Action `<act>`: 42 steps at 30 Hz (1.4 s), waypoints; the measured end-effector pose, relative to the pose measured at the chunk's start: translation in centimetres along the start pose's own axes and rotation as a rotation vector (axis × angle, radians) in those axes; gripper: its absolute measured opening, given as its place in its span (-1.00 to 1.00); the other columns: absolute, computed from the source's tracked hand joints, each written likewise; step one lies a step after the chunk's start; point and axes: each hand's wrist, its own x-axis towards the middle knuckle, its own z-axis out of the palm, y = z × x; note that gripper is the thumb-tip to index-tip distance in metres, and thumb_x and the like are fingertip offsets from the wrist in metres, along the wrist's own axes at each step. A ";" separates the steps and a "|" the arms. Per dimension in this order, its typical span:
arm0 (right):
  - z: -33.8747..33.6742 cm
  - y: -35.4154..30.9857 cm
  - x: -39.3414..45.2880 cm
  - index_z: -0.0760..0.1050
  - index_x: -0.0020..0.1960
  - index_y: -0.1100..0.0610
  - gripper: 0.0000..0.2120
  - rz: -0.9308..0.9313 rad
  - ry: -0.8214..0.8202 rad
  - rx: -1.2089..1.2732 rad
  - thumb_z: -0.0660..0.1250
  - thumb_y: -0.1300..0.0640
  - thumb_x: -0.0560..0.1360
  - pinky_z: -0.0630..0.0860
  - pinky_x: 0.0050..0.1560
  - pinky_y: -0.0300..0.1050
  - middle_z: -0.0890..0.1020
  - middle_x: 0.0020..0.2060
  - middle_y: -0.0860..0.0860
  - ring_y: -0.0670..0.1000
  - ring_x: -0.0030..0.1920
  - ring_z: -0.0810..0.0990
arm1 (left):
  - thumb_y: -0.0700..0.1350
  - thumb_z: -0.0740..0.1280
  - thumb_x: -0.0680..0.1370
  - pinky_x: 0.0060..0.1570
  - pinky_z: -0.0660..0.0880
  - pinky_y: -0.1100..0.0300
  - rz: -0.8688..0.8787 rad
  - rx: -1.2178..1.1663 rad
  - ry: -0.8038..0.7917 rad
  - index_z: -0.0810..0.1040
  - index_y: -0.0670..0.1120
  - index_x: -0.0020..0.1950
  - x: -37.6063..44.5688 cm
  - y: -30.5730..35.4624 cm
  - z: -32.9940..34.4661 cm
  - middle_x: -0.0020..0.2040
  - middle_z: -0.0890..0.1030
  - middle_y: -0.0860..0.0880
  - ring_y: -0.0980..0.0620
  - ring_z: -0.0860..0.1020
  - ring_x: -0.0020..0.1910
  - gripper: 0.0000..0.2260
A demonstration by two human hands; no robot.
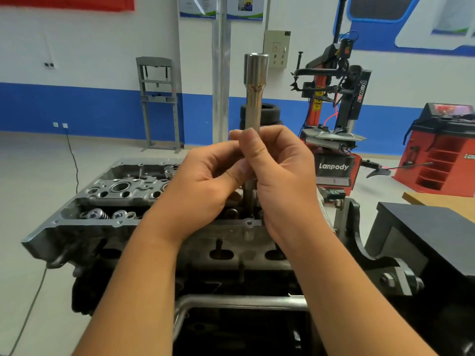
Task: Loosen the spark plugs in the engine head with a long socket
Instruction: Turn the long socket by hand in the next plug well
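Both hands meet above the engine head [108,201]: the left hand [203,186] and right hand [280,181] each have fingers curled around the upright long socket [254,91]. Its lower end drops into the head between the wrists. Beyond stands a red tire changer [334,119].

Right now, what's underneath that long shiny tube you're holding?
Below the long socket lies the engine head. Both hands grip the socket, whose lower end drops toward the head. Whether it sits on a spark plug is hidden.
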 end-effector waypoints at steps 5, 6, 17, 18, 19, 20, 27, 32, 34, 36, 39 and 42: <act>0.0 0.0 0.2 0.64 -0.02 0.13 -0.80 0.060 0.012 0.069 0.34 0.01 0.60 0.64 -0.10 -0.12 0.73 -0.10 0.06 0.02 -0.06 0.71 | -0.26 0.26 0.69 0.04 0.64 0.20 -0.037 0.016 0.011 0.57 0.06 0.35 0.3 -0.1 0.5 0.18 0.71 0.07 0.10 0.67 0.20 -0.69; 0.0 -0.1 0.2 0.62 0.01 0.13 -0.82 0.063 0.002 0.096 0.36 0.01 0.58 0.63 -0.10 -0.13 0.74 -0.10 0.05 0.01 -0.06 0.72 | -0.27 0.29 0.68 -0.03 0.63 0.24 -0.036 0.033 0.029 0.58 0.09 0.31 0.2 0.0 0.5 0.14 0.72 0.07 0.10 0.68 0.16 -0.69; 0.4 -0.4 0.0 0.63 -0.01 0.19 -0.74 0.044 0.059 0.053 0.30 0.01 0.63 0.61 -0.10 -0.21 0.73 -0.07 0.09 -0.02 -0.05 0.71 | -0.28 0.27 0.69 0.22 0.60 0.18 -0.022 0.031 -0.017 0.56 0.01 0.40 0.2 0.2 0.5 0.22 0.70 0.07 0.11 0.64 0.27 -0.67; 0.3 -0.5 0.1 0.64 0.00 0.19 -0.72 0.062 0.061 0.055 0.28 0.00 0.64 0.62 -0.10 -0.21 0.74 -0.07 0.09 -0.01 -0.05 0.71 | -0.30 0.28 0.68 0.21 0.59 0.23 -0.018 0.038 -0.006 0.56 0.06 0.36 0.2 0.2 0.6 0.21 0.71 0.10 0.14 0.64 0.25 -0.66; 0.3 -0.5 0.1 0.63 0.01 0.19 -0.71 0.081 0.055 0.077 0.28 -0.02 0.63 0.62 -0.10 -0.19 0.74 -0.08 0.08 0.00 -0.05 0.71 | -0.31 0.30 0.66 0.18 0.59 0.27 -0.012 0.053 0.015 0.56 0.11 0.31 0.2 0.3 0.6 0.18 0.71 0.13 0.17 0.65 0.22 -0.64; 0.3 -0.6 0.1 0.62 0.03 0.19 -0.70 0.097 0.041 0.112 0.29 -0.04 0.59 0.63 -0.09 -0.18 0.74 -0.10 0.06 0.00 -0.05 0.72 | -0.32 0.34 0.64 0.13 0.59 0.31 -0.006 0.069 0.041 0.57 0.13 0.26 0.2 0.2 0.6 0.14 0.72 0.14 0.18 0.67 0.18 -0.64; 0.3 -0.7 0.0 0.59 -0.06 0.16 -0.70 0.008 0.070 0.117 0.45 -0.07 0.40 0.64 -0.05 -0.14 0.72 -0.05 0.21 0.05 -0.04 0.72 | -0.12 0.42 0.59 0.10 0.65 0.17 -0.004 0.083 0.065 0.62 -0.05 0.35 -0.1 0.1 0.5 0.11 0.73 0.07 0.09 0.70 0.14 -0.68; 0.3 -0.5 0.1 0.65 -0.01 0.20 -0.61 0.057 0.074 0.090 0.32 -0.13 0.49 0.63 -0.10 -0.13 0.74 -0.04 0.12 0.05 -0.03 0.71 | -0.25 0.31 0.67 0.13 0.62 0.21 -0.016 0.046 0.005 0.59 -0.01 0.35 0.2 0.2 0.6 0.17 0.72 0.07 0.09 0.67 0.20 -0.72; 0.2 -0.6 0.0 0.64 0.03 0.22 -0.61 0.079 0.047 0.135 0.34 -0.11 0.49 0.65 -0.08 -0.11 0.74 -0.06 0.11 0.05 -0.04 0.72 | -0.20 0.40 0.61 0.04 0.63 0.26 -0.012 0.092 0.059 0.61 0.09 0.22 0.2 0.1 0.6 0.05 0.73 0.10 0.13 0.70 0.09 -0.75; 0.1 -0.6 0.0 0.61 0.02 0.19 -0.68 0.066 0.034 0.178 0.42 -0.05 0.44 0.66 -0.02 -0.07 0.75 -0.07 0.12 0.05 -0.03 0.73 | -0.06 0.48 0.52 -0.01 0.64 0.27 -0.019 0.094 0.113 0.61 0.08 0.16 0.0 0.1 0.6 -0.01 0.73 0.09 0.13 0.71 0.02 -0.76; 0.1 -0.6 0.0 0.60 -0.02 0.17 -0.70 0.029 0.036 0.157 0.50 -0.02 0.38 0.66 -0.02 -0.08 0.74 -0.08 0.14 0.05 -0.05 0.74 | 0.03 0.49 0.45 0.06 0.68 0.10 -0.031 0.094 0.145 0.63 0.00 0.21 -0.1 0.0 0.3 0.01 0.74 0.05 0.07 0.72 0.04 -0.66; 0.2 -0.4 0.0 0.64 -0.02 0.17 -0.68 0.025 0.052 0.086 0.45 -0.07 0.41 0.68 0.02 0.01 0.73 -0.04 0.16 0.08 -0.02 0.72 | -0.15 0.38 0.62 0.20 0.63 0.11 -0.019 0.001 0.032 0.59 -0.11 0.37 -0.1 0.1 0.2 0.17 0.73 0.01 0.04 0.68 0.21 -0.69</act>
